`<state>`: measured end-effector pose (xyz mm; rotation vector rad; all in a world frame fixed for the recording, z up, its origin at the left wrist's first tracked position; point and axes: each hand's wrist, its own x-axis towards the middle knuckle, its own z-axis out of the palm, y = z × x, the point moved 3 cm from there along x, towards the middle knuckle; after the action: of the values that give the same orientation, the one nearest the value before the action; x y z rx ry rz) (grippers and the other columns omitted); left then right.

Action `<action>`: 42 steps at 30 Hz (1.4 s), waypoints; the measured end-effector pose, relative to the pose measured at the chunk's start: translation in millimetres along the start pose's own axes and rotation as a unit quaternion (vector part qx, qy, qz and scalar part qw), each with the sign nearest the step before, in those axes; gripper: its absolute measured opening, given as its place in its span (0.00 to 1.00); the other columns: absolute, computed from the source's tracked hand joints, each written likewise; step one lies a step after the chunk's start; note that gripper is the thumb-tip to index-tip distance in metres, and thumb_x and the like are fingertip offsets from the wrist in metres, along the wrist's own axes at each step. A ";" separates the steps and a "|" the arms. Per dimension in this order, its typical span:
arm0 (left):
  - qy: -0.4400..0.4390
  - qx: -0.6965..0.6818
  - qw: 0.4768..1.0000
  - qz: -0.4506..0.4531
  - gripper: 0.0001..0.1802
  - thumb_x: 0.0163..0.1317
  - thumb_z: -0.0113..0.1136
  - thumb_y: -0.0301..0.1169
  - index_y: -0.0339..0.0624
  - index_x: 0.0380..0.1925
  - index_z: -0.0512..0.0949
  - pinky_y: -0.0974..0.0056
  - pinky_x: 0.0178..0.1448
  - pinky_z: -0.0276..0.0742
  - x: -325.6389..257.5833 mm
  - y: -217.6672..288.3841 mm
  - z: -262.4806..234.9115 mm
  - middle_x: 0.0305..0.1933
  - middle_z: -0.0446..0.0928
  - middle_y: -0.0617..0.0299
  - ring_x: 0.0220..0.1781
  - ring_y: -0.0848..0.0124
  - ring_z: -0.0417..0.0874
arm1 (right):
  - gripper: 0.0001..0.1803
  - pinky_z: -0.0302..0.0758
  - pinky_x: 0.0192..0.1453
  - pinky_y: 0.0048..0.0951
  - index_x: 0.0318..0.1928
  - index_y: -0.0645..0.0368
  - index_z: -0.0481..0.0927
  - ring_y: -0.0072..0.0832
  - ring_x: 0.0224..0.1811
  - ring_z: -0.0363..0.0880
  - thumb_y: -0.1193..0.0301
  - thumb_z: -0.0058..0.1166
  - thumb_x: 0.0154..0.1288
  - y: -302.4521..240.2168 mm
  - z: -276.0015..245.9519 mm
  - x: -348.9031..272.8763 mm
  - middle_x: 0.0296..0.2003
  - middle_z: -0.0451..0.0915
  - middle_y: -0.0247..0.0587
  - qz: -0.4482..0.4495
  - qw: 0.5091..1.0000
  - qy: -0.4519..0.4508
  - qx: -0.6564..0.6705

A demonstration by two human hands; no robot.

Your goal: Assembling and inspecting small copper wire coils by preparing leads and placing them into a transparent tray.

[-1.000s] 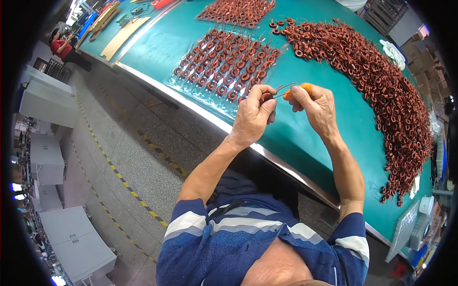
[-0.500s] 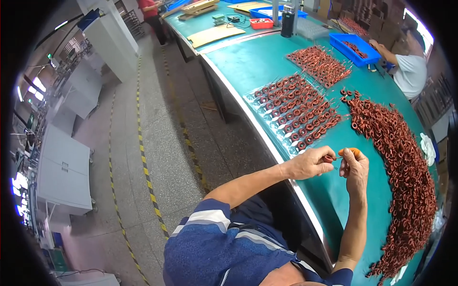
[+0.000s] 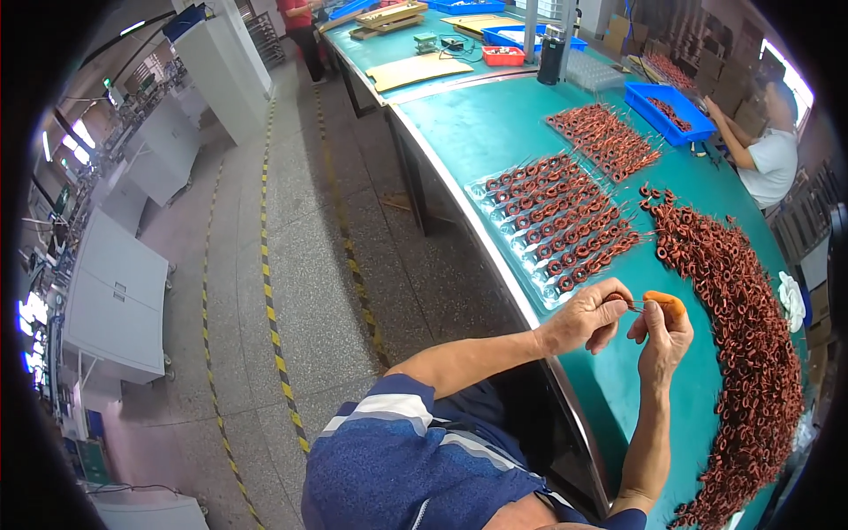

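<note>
My left hand [image 3: 583,320] is closed on a red-brown wire-wound ring coil [image 3: 620,300], pinched between thumb and fingers above the table's near edge. Close beside it, my right hand [image 3: 664,343] grips a small tool with an orange handle [image 3: 664,303]. A thin shaft or wire reaches from it toward the coil; its exact kind is partly hidden by the fingers. Just beyond my hands, rows of similar coils [image 3: 565,221] with upright leads lie in a clear plastic tray [image 3: 527,256]. To the right spreads a long heap of loose coils [image 3: 742,336].
The green table [image 3: 468,124] has a pale metal edge along the left. A second coil batch [image 3: 605,141] and a blue bin [image 3: 669,113] lie farther off. Across the table sits a co-worker [image 3: 768,159]. A black cylinder [image 3: 550,58] and a red tray [image 3: 503,56] stand at the back.
The view has shifted slightly, so the table appears lower and farther right. Both hands remain together with the coil and orange tool; the orange handle shows more and my fingers have turned a little.
</note>
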<state>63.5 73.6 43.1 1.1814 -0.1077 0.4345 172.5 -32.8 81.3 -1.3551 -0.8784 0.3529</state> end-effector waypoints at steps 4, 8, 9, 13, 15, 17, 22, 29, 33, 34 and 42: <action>0.037 -0.073 0.997 -0.009 0.13 0.74 0.47 0.40 0.41 0.45 0.67 0.71 0.18 0.63 -3.6 3.0 13.9 0.16 0.65 0.66 0.14 0.78 0.65 | 0.08 0.64 0.22 0.17 0.42 0.65 0.80 0.18 0.19 0.72 0.72 0.55 0.68 -4.5 2.4 -5.0 0.22 0.75 0.34 -0.010 0.998 0.024 0.049; 0.062 -0.076 0.995 -0.022 0.13 0.73 0.47 0.40 0.40 0.44 0.68 0.70 0.19 0.64 1.6 -2.5 15.9 0.16 0.64 0.66 0.14 0.77 0.65 | 0.09 0.68 0.25 0.17 0.43 0.65 0.80 0.18 0.22 0.73 0.72 0.55 0.69 -2.5 -4.4 -8.4 0.24 0.77 0.34 -0.024 0.999 0.034 -0.009; 0.062 -0.085 0.994 -0.026 0.13 0.73 0.48 0.40 0.40 0.43 0.68 0.69 0.19 0.65 6.2 -6.1 16.6 0.17 0.65 0.66 0.15 0.77 0.66 | 0.09 0.69 0.26 0.18 0.43 0.65 0.80 0.19 0.23 0.74 0.72 0.55 0.69 -3.4 -7.6 -10.3 0.25 0.77 0.34 -0.035 0.997 0.057 -0.046; 0.137 0.057 0.989 0.019 0.13 0.72 0.50 0.36 0.36 0.44 0.74 0.68 0.34 0.73 7.3 3.9 -0.9 0.24 0.74 0.62 0.26 0.73 0.76 | 0.15 0.72 0.31 0.19 0.51 0.65 0.77 0.19 0.27 0.76 0.69 0.55 0.68 -1.2 -0.2 7.1 0.28 0.78 0.36 -0.011 0.999 0.042 -0.031; 0.158 0.010 0.987 0.016 0.13 0.72 0.49 0.37 0.37 0.44 0.73 0.68 0.32 0.73 7.6 6.8 -12.7 0.26 0.74 0.60 0.26 0.73 0.76 | 0.16 0.71 0.29 0.19 0.50 0.66 0.77 0.19 0.25 0.76 0.66 0.55 0.70 -4.5 0.3 15.2 0.28 0.78 0.37 0.014 0.996 0.080 -0.042; 0.147 0.034 0.988 0.042 0.12 0.73 0.47 0.34 0.38 0.48 0.71 0.69 0.31 0.72 15.2 7.6 -18.7 0.27 0.73 0.61 0.26 0.74 0.75 | 0.16 0.70 0.27 0.18 0.44 0.66 0.79 0.19 0.23 0.75 0.63 0.54 0.70 -1.5 -13.3 14.8 0.25 0.78 0.36 0.054 0.995 0.064 -0.050; 0.081 0.196 0.974 0.083 0.10 0.71 0.50 0.29 0.37 0.48 0.68 0.71 0.29 0.70 31.0 5.4 -9.9 0.27 0.74 0.64 0.26 0.78 0.74 | 0.16 0.69 0.23 0.18 0.37 0.65 0.81 0.19 0.20 0.76 0.62 0.52 0.71 1.4 -13.4 9.5 0.22 0.79 0.33 0.153 0.986 -0.063 -0.004; -0.045 0.379 0.923 0.042 0.11 0.67 0.56 0.31 0.38 0.45 0.71 0.61 0.39 0.74 37.7 26.7 -10.0 0.33 0.76 0.52 0.34 0.63 0.80 | 0.15 0.67 0.22 0.18 0.33 0.62 0.80 0.17 0.19 0.74 0.61 0.56 0.68 4.6 -16.0 12.6 0.21 0.77 0.33 0.199 0.974 -0.087 0.070; -0.148 0.460 0.873 0.060 0.13 0.63 0.59 0.30 0.38 0.45 0.72 0.60 0.40 0.74 44.0 49.8 -6.7 0.33 0.75 0.52 0.35 0.58 0.79 | 0.16 0.66 0.23 0.19 0.32 0.61 0.80 0.17 0.20 0.74 0.59 0.58 0.66 5.8 -17.2 13.9 0.21 0.77 0.32 0.245 0.958 -0.109 0.102; -0.151 0.460 0.873 0.060 0.13 0.63 0.59 0.30 0.38 0.45 0.72 0.60 0.40 0.74 45.7 53.9 -6.7 0.33 0.75 0.52 0.35 0.58 0.79 | 0.16 0.66 0.24 0.19 0.32 0.61 0.81 0.17 0.20 0.73 0.59 0.58 0.65 6.6 -17.4 13.0 0.21 0.77 0.32 0.264 0.951 -0.116 0.113; -0.241 0.690 0.657 0.184 0.13 0.54 0.65 0.28 0.42 0.35 0.70 0.57 0.41 0.77 34.0 53.0 4.3 0.33 0.70 0.56 0.36 0.58 0.78 | 0.14 0.63 0.22 0.20 0.31 0.63 0.82 0.16 0.18 0.69 0.62 0.60 0.61 26.5 -16.4 6.0 0.18 0.74 0.31 0.264 0.955 -0.124 0.056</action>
<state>74.8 95.3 101.4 2.8372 -0.5586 0.5436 195.0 -34.1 58.9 -1.4468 -0.6734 0.9888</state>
